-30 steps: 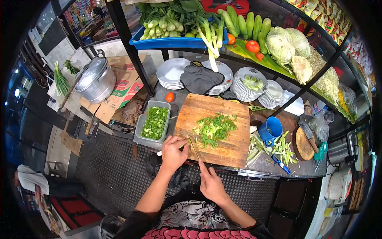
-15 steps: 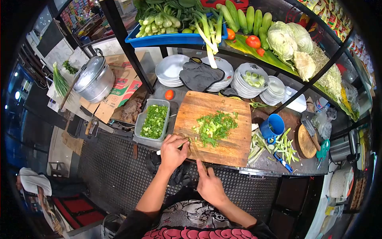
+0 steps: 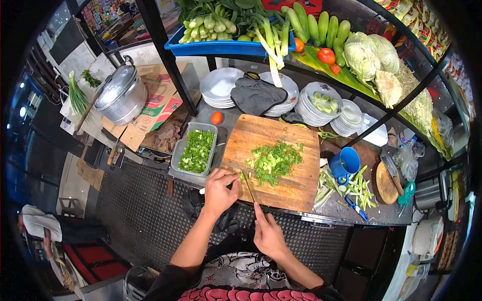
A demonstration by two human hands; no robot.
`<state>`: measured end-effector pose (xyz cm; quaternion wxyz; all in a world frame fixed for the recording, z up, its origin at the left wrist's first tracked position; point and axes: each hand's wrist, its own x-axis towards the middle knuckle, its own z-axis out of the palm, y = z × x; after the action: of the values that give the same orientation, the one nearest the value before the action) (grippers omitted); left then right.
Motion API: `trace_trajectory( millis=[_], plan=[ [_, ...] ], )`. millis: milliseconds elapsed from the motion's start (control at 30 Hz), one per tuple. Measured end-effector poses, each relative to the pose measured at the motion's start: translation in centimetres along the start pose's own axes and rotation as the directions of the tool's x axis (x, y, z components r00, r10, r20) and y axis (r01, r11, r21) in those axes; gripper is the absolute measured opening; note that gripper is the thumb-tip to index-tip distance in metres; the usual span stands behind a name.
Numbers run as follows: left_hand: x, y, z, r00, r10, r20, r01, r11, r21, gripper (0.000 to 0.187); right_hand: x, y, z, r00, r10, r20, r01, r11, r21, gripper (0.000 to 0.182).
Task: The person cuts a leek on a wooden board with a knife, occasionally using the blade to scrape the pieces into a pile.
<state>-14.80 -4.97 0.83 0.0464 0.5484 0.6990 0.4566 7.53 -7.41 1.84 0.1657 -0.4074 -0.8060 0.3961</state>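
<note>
My left hand [image 3: 220,191] is closed on a spring onion stalk [image 3: 202,191] at the front left corner of the wooden cutting board [image 3: 293,193]. The stalk's white end pokes out to the left of the hand; most of it is hidden by the fingers. Gripped in my right hand [image 3: 270,237] is a kitchen knife [image 3: 248,188], its blade on the board just right of my left fingertips. A loose heap of chopped greens [image 3: 275,161] lies on the board's middle. Left of the board stands a clear plastic container [image 3: 175,159] holding more chopped greens.
A tomato [image 3: 216,118] and stacked plates [image 3: 221,85] stand behind the board. At right are a blue mug [image 3: 344,161], trimmed stalks [image 3: 362,188], a blue-handled peeler [image 3: 356,207] and a round wooden block [image 3: 386,183]. Vegetables fill the shelf above, including a blue tray [image 3: 226,48].
The knife blade has shifted slightly and stands closer to my left fingertips. The whole view has moved a little; both hands keep their holds.
</note>
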Motion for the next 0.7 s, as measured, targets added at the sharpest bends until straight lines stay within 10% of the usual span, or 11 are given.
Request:
trace_trajectory(
  millis=[700],
  plan=[
    [-0.08,0.08,-0.04,1.0,0.009,-0.002,-0.009,1.0,-0.002,0.015,-0.01,-0.55,-0.43,1.0,0.018,0.023,-0.019,0.999,0.026,0.069]
  ],
)
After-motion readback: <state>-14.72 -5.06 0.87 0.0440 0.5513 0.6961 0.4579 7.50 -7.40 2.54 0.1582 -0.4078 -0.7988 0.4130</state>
